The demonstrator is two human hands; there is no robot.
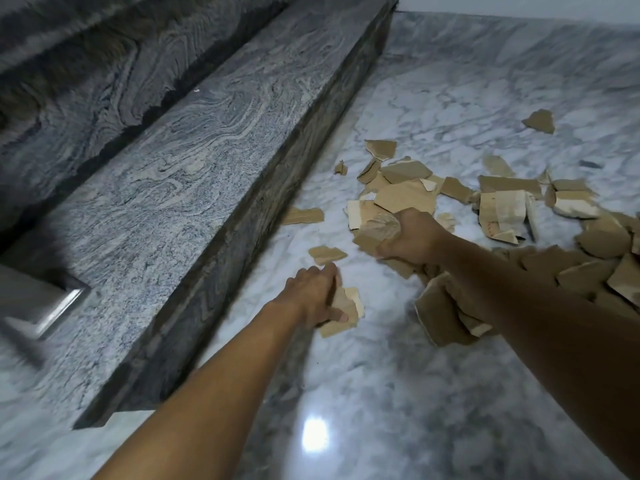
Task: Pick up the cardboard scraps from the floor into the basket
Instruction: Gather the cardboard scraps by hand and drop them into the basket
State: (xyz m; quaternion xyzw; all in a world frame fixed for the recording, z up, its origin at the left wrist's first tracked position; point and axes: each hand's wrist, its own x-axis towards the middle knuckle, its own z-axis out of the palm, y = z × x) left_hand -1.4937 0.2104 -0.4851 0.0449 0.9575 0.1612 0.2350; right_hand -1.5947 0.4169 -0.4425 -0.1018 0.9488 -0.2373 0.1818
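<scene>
Beside the step (214,188), the left hand (313,292) pinches a scrap (346,306); the right hand (412,237) clutches scraps (375,226) over the floor (398,393) pile (502,202).

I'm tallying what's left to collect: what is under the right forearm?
Torn cardboard scraps lie on the marble floor beneath the right forearm. The arm covers part of the pile, so their number is hidden.

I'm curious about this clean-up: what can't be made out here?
- Basket: nowhere in the head view.
- Scrap pile: cut off by the right edge, partly hidden under the right forearm.
- Left hand and right hand: motion-blurred; how many scraps each grips is unclear.
- Shiny object at left edge: blurred, cut off.
</scene>
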